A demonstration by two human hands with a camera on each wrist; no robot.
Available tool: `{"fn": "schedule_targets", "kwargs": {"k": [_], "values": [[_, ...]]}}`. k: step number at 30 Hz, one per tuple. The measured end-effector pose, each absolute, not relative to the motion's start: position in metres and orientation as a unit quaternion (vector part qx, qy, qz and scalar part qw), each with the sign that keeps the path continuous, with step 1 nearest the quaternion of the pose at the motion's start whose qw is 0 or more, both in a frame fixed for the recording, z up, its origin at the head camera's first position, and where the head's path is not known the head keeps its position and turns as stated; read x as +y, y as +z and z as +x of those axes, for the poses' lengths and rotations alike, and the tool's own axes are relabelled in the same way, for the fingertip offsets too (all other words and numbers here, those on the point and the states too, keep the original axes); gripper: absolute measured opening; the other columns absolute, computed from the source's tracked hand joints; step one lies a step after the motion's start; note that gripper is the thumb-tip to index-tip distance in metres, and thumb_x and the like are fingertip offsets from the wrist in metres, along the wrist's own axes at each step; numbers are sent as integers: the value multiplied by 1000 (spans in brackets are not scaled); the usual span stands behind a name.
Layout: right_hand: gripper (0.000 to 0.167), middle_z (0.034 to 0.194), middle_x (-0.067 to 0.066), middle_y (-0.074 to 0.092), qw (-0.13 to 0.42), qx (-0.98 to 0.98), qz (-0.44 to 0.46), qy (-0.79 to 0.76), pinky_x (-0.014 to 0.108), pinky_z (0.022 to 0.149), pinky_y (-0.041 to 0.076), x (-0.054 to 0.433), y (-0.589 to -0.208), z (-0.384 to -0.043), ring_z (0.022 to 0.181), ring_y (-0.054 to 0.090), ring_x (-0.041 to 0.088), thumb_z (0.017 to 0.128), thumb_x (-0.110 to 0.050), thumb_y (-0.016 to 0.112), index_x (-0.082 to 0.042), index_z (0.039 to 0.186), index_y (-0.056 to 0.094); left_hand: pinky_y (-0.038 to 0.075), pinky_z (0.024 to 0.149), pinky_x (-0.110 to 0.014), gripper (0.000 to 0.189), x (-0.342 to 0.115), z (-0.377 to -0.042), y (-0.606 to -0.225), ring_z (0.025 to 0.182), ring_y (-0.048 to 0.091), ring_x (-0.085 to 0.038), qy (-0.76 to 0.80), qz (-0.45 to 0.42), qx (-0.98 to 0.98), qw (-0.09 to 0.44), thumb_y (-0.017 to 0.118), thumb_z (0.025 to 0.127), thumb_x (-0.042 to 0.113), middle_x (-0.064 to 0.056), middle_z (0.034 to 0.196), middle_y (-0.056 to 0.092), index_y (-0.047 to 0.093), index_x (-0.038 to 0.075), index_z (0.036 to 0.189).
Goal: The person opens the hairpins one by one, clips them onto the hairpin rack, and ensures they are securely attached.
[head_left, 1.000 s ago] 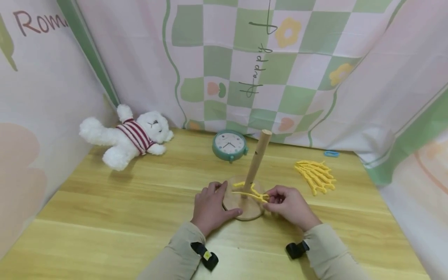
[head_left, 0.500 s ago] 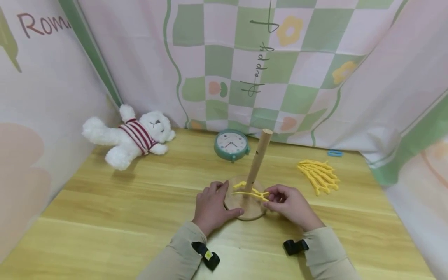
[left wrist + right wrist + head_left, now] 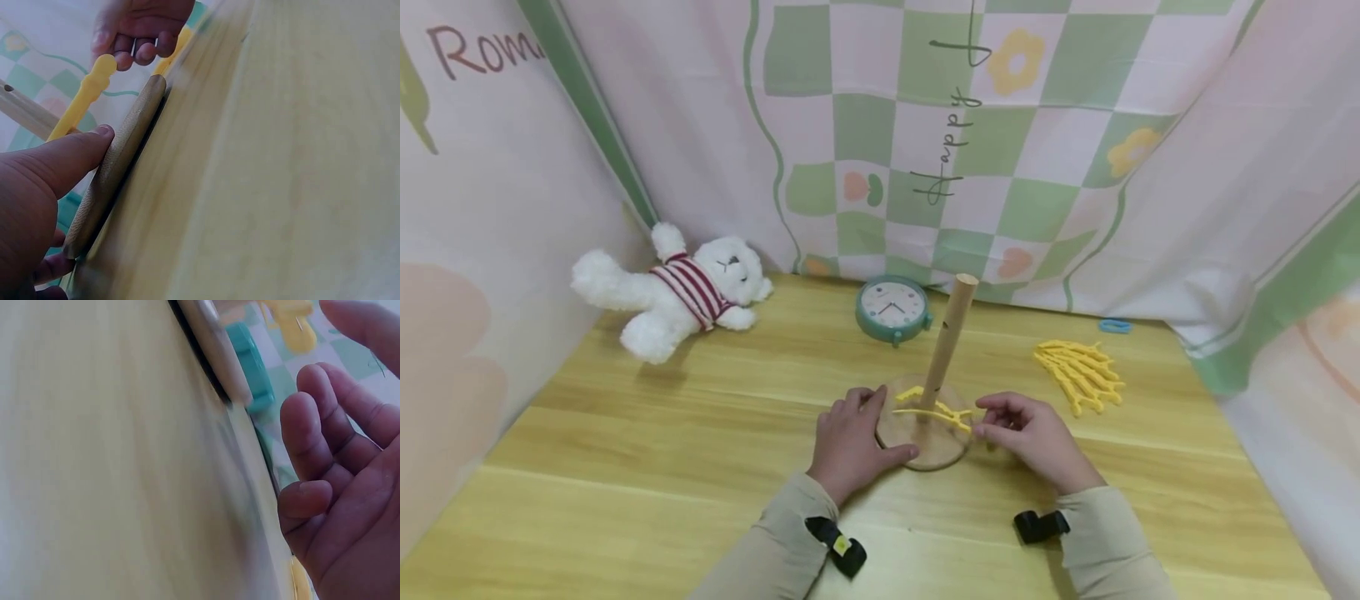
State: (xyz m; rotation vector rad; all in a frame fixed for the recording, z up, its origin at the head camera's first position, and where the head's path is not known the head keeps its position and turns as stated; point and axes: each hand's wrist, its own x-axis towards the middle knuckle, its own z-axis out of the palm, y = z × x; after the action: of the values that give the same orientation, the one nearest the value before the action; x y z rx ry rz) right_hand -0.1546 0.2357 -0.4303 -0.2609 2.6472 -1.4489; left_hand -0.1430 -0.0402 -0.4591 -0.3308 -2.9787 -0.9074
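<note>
A round wooden base (image 3: 928, 446) with an upright wooden post (image 3: 951, 333) stands in the middle of the table in the head view. Yellow branch-shaped plastic pieces (image 3: 953, 416) stick out around the foot of the post. My left hand (image 3: 853, 442) grips the base's left edge, its thumb (image 3: 90, 147) near the rim and fingers round the side. To the right, my right hand (image 3: 1033, 437) hovers beside the forked end of a yellow piece, loosely curled, with nothing visible between thumb and fingers. In the right wrist view its thumb and fingers (image 3: 303, 431) are apart.
Several more yellow branch pieces (image 3: 1081, 377) lie fanned out at the right. Behind them sits a small blue ring-shaped item (image 3: 1115, 326). A green clock (image 3: 892, 310) lies behind the post, and a white teddy bear (image 3: 688, 287) lies at the back left against the curtain.
My right hand has let go of the yellow piece's forked end and moved slightly right. The piece stays by the post. My left hand keeps its hold on the base.
</note>
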Motion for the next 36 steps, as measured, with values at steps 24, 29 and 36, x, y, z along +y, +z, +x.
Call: {"fn": "schedule_targets", "kwargs": {"k": [24,29,36], "values": [[89,87,8,62,41,902,92,-421,30,55,46,307,-435,-160,64,53,12,96,-47,65,7,155,26,36,96,-49,98,-41,-141,-456,122,49,-31,-297,-105,-949,1,76,75,68,-11,143,48,46,14,151],[78,111,19,65,50,917,62,-390,28,66,50,300,-434,-160,82,59,14,95,-50,65,5,147,45,35,96,-49,98,-40,-141,-456,122,49,-31,-297,-104,-949,-1,76,75,68,-10,143,48,45,14,152],[60,102,13,66,39,929,49,-365,30,69,47,296,-433,-159,83,57,19,95,-41,68,4,135,58,35,98,-50,98,-40,-142,-457,123,49,-31,-298,-103,-949,0,75,75,68,-10,143,48,45,15,151]]}}
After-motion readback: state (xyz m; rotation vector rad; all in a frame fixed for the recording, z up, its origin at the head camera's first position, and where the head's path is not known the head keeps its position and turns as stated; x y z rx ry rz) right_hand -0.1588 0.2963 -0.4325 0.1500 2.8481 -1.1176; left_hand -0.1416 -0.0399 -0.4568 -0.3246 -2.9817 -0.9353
